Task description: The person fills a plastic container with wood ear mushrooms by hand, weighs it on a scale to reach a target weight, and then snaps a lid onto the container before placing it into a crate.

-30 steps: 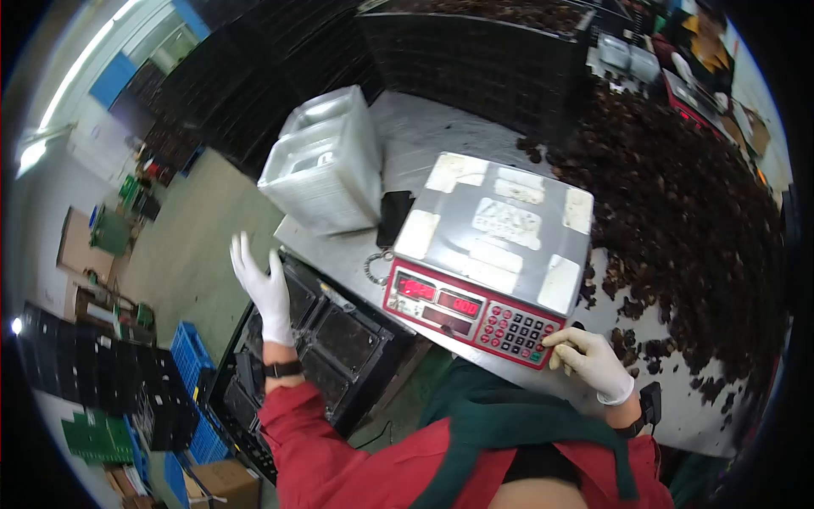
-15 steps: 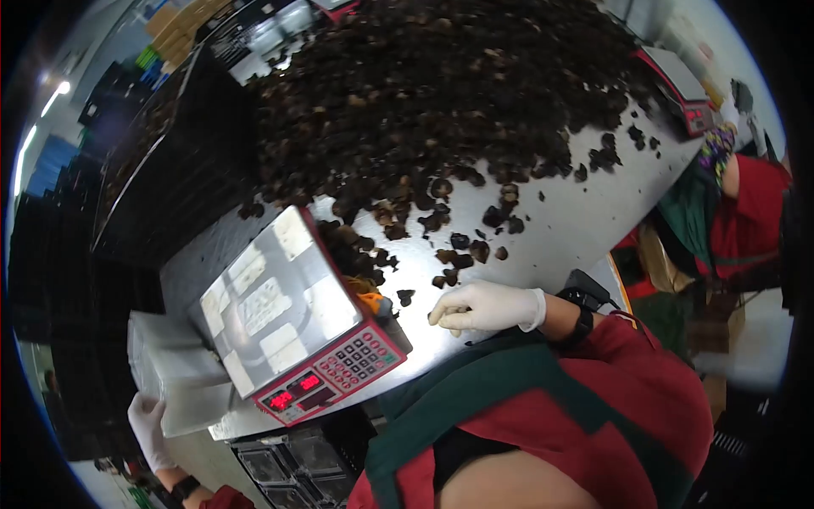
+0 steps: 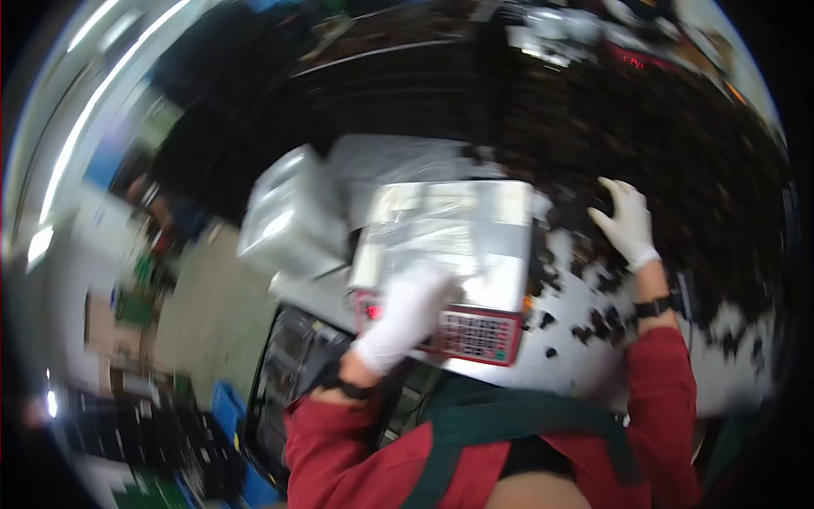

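My left hand [image 3: 409, 316], in a white glove, is smeared by motion over the front of the red-edged digital scale [image 3: 483, 338]. Something clear and shiny, perhaps plastic, shows on the metal weighing plate beyond its fingers; I cannot make out whether the hand holds it. To the right of the scale, my gloved right hand [image 3: 629, 227] reaches over the edge of a heap of dark brown, dried mushroom-like pieces [image 3: 678, 144]. Its thumb and fingers are spread, and nothing shows between them.
A stack of clear plastic containers [image 3: 292, 216] stands left of the scale. Behind lies a long dark crate [image 3: 398, 102]. Loose dark pieces are scattered on the metal table [image 3: 568, 369]. Black crates [image 3: 297, 373] sit below the table's left edge. Another red display [image 3: 636, 61] glows at the back.
The view has swung left. My left hand has moved from beside the plastic containers to over the scale. My right hand has gone from the table's near edge to the dark heap, its fingers now spread.
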Action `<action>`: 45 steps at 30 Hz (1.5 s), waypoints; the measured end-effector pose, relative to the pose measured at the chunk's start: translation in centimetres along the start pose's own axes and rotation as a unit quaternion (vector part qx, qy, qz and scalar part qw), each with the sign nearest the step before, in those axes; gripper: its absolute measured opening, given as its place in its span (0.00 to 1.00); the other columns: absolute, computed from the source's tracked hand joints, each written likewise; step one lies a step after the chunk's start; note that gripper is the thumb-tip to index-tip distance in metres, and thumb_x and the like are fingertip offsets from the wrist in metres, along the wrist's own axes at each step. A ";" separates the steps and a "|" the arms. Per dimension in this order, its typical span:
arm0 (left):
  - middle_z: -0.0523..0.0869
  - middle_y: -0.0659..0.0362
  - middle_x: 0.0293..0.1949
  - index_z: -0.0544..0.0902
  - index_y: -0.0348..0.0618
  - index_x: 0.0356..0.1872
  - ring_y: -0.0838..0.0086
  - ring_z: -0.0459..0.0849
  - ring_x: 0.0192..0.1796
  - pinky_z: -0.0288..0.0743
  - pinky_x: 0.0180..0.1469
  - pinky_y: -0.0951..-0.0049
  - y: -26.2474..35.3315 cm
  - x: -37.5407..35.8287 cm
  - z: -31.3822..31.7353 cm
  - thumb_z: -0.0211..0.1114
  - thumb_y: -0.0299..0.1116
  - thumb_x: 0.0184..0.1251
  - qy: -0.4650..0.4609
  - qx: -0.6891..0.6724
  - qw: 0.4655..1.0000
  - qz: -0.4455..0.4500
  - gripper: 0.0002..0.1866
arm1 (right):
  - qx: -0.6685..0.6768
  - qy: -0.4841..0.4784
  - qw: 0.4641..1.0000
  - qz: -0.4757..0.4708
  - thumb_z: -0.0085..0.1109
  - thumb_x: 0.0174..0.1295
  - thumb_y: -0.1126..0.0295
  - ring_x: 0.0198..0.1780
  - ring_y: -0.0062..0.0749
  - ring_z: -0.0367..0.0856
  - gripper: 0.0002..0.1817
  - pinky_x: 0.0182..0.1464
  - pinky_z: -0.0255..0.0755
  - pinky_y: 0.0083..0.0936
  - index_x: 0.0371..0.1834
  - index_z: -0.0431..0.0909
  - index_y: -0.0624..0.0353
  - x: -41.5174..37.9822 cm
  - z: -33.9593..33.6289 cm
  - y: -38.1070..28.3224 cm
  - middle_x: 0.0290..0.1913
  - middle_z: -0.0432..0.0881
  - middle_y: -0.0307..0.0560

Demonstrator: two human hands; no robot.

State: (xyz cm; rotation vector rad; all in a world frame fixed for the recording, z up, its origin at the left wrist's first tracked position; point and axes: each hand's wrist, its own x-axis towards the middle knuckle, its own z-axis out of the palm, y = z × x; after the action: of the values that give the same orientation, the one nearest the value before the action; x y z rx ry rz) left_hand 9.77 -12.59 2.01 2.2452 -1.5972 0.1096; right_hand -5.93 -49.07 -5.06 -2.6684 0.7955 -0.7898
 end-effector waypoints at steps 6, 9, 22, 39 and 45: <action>0.81 0.54 0.41 0.78 0.44 0.57 0.58 0.83 0.43 0.77 0.43 0.58 3.4 0.2 0.8 0.68 0.37 0.65 -0.012 -0.022 0.999 -0.032 0.21 | -0.074 -0.181 0.979 0.053 0.71 0.55 0.51 0.77 0.61 0.55 0.42 0.70 0.65 0.55 0.75 0.66 0.35 4.0 4.1 -2.4 0.81 0.53 0.52; 0.81 0.53 0.43 0.78 0.44 0.57 0.56 0.82 0.46 0.77 0.46 0.59 3.5 -0.2 0.3 0.68 0.35 0.64 0.014 -0.046 0.998 -0.030 0.21 | -0.038 -0.125 0.991 -0.022 0.70 0.56 0.52 0.73 0.60 0.62 0.32 0.66 0.69 0.51 0.66 0.75 0.42 3.1 7.3 0.1 0.79 0.57 0.50; 0.80 0.49 0.55 0.82 0.38 0.55 0.54 0.78 0.59 0.72 0.63 0.58 -0.1 -3.6 -3.0 0.64 0.20 0.63 0.138 -0.033 0.978 -0.155 0.18 | 0.254 -0.019 0.943 0.217 0.69 0.59 0.52 0.32 0.30 0.86 0.20 0.39 0.76 0.30 0.37 0.89 0.60 2.7 3.9 4.5 0.28 0.87 0.49; 0.82 0.56 0.53 0.82 0.44 0.53 0.60 0.77 0.61 0.52 0.76 0.50 0.6 -2.9 -0.1 0.59 0.32 0.70 0.056 -0.051 0.997 -0.033 0.14 | 0.871 -0.138 0.419 0.216 0.45 0.77 0.69 0.42 0.38 0.84 0.15 0.43 0.82 0.33 0.60 0.77 0.61 -0.2 1.1 -0.3 0.51 0.82 0.53; 0.82 0.56 0.50 0.82 0.44 0.52 0.61 0.78 0.59 0.52 0.77 0.49 0.1 -2.4 -0.6 0.65 0.25 0.62 0.066 -0.067 0.995 -0.029 0.16 | 0.906 -0.241 0.293 0.187 0.42 0.78 0.65 0.44 0.39 0.85 0.16 0.44 0.84 0.33 0.59 0.77 0.60 1.7 -0.8 -6.6 0.50 0.82 0.53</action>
State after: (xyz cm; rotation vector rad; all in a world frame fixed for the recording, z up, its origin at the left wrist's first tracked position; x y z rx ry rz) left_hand 8.92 -10.28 1.93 2.1341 -1.4258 0.1298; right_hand -2.35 -44.69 -1.23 -0.3427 -0.0481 -0.1662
